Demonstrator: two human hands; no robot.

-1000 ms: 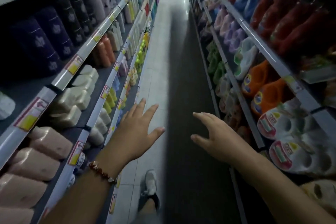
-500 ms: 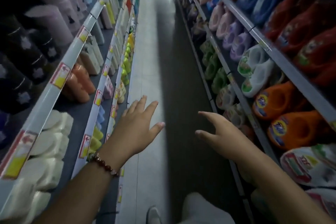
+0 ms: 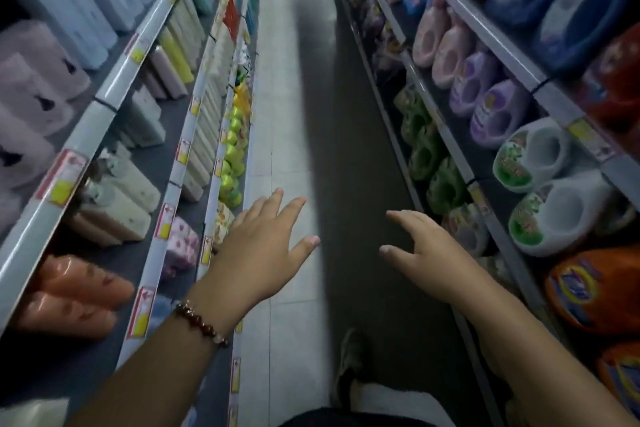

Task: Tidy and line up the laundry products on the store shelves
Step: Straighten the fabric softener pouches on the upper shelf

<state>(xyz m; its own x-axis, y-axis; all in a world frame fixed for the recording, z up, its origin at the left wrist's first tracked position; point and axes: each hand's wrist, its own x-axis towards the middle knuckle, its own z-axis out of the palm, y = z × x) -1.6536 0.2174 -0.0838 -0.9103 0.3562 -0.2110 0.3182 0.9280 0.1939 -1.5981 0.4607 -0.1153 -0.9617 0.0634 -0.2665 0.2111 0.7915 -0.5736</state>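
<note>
A narrow store aisle runs ahead of you, its tiled floor (image 3: 287,114) flanked by stocked shelves. On your right, the shelf (image 3: 450,146) holds handled detergent jugs: two purple (image 3: 491,104), two white with green labels (image 3: 547,191), and an orange jug (image 3: 599,291) whose round blue label is too blurred to read. On your left stand pale bottles (image 3: 114,208) behind yellow price tags (image 3: 62,180). Your left hand (image 3: 263,250) and right hand (image 3: 429,260) hover over the aisle, fingers spread, holding nothing. A beaded bracelet (image 3: 202,322) circles your left wrist.
</note>
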